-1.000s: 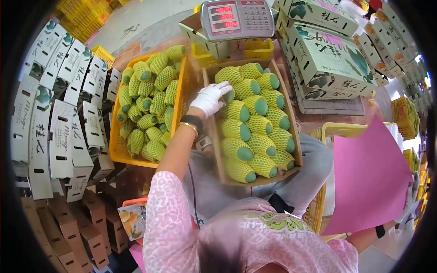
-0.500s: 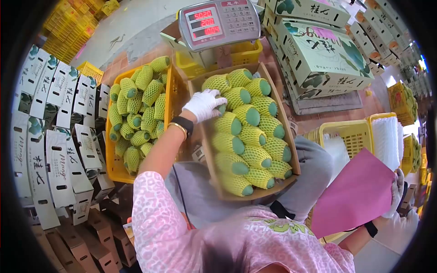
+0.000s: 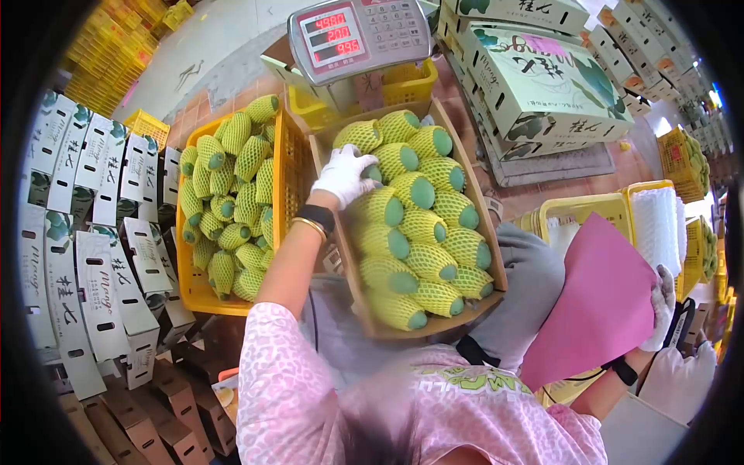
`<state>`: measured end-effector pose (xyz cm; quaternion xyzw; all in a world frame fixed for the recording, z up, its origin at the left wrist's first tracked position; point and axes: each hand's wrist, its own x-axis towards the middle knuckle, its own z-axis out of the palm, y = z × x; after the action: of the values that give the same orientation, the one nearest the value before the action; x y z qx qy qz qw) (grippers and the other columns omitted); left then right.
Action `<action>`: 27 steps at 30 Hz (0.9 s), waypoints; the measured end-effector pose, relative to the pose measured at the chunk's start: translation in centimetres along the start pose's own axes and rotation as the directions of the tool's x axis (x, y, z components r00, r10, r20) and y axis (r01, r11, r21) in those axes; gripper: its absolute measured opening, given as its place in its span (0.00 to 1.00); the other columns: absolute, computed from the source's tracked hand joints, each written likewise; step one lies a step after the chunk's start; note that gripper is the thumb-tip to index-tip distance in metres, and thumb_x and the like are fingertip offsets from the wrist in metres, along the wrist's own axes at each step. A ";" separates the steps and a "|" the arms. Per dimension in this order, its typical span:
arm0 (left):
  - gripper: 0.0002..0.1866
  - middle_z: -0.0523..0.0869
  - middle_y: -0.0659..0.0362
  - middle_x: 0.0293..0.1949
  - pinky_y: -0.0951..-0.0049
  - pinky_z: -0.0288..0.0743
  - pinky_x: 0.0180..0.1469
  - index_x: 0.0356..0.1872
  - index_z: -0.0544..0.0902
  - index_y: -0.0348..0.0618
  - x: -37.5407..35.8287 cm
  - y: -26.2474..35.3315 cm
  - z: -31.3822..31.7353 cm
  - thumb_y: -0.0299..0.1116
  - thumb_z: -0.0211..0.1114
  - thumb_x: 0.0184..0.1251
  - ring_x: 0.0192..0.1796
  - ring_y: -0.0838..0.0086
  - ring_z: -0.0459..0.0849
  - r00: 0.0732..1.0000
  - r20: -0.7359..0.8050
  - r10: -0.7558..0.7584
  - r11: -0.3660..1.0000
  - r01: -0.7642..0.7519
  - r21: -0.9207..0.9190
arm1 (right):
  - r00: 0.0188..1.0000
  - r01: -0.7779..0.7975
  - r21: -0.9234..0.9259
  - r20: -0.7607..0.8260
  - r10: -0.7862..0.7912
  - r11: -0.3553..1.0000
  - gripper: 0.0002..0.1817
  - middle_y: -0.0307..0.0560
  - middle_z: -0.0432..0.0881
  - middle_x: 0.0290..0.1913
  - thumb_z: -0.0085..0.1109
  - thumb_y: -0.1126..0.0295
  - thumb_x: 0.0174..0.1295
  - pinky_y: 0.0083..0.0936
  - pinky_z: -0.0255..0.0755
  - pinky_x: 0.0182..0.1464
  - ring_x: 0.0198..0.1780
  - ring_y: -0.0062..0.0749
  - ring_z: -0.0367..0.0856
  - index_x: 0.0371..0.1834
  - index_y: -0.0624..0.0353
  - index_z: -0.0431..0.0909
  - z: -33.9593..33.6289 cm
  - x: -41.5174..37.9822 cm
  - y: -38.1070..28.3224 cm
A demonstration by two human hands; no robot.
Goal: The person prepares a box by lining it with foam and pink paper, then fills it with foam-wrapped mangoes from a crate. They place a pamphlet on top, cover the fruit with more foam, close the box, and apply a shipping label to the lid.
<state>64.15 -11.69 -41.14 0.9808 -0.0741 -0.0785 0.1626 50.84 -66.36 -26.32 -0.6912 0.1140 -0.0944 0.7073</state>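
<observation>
My left hand (image 3: 346, 177), in a white glove, curls its fingers over a mango (image 3: 373, 172) at the left side of an open cardboard box (image 3: 500, 280). Rows of mangoes in yellow foam nets (image 3: 418, 192) fill the box, their green ends facing right. At the far right, my gloved right hand (image 3: 663, 310) grips the edge of a pink sheet (image 3: 593, 302). The sheet hangs over my leg, bent along its length. Part of the mango under my left hand is hidden by the fingers.
A yellow crate (image 3: 288, 178) of netted mangoes stands left of the box. Behind is a scale display (image 3: 358, 37) with red digits. Printed mango cartons (image 3: 542, 85) are stacked at back right, more (image 3: 101, 294) at left. A yellow basket (image 3: 585, 208) sits at right.
The pink sheet has shifted left and bent more, with my right hand moving slightly left and down. My left hand stays on the same mango. The scale's top reading dropped from 5020 to 4980.
</observation>
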 end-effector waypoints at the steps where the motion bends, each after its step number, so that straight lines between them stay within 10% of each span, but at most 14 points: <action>1: 0.24 0.71 0.48 0.52 0.61 0.65 0.59 0.53 0.76 0.54 0.3 -0.3 -0.3 0.39 0.69 0.53 0.54 0.51 0.68 1.000 -0.001 0.004 0.999 -0.004 -0.042 | 1.000 0.004 0.004 -0.005 -0.004 1.000 0.20 0.47 0.78 0.46 0.53 0.74 0.61 0.23 0.70 0.50 0.45 0.28 0.77 0.56 0.65 0.67 0.4 0.0 0.0; 15: 0.23 0.70 0.52 0.58 0.58 0.66 0.58 0.55 0.75 0.62 -1.3 1.6 -0.1 0.40 0.64 0.55 0.59 0.56 0.68 0.986 -0.153 0.060 0.970 -0.021 0.241 | 0.972 0.186 -0.390 0.207 -0.112 0.902 0.25 0.45 0.75 0.49 0.61 0.69 0.54 0.22 0.64 0.57 0.51 0.26 0.73 0.54 0.68 0.70 1.3 2.4 -4.1; 27: 0.23 0.72 0.53 0.56 0.60 0.67 0.58 0.55 0.75 0.57 -1.0 0.4 0.8 0.37 0.63 0.55 0.58 0.56 0.70 0.986 -0.164 0.034 0.996 -0.020 0.088 | 0.917 0.381 -0.387 0.278 -0.288 0.840 0.21 0.43 0.75 0.51 0.54 0.73 0.61 0.16 0.65 0.54 0.50 0.21 0.73 0.58 0.66 0.69 6.0 3.1 -9.0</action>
<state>62.97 -12.17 -41.63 0.9889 -0.0771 0.0085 0.1269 55.77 -61.74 -17.30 -0.8459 -0.0656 -0.1162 0.5163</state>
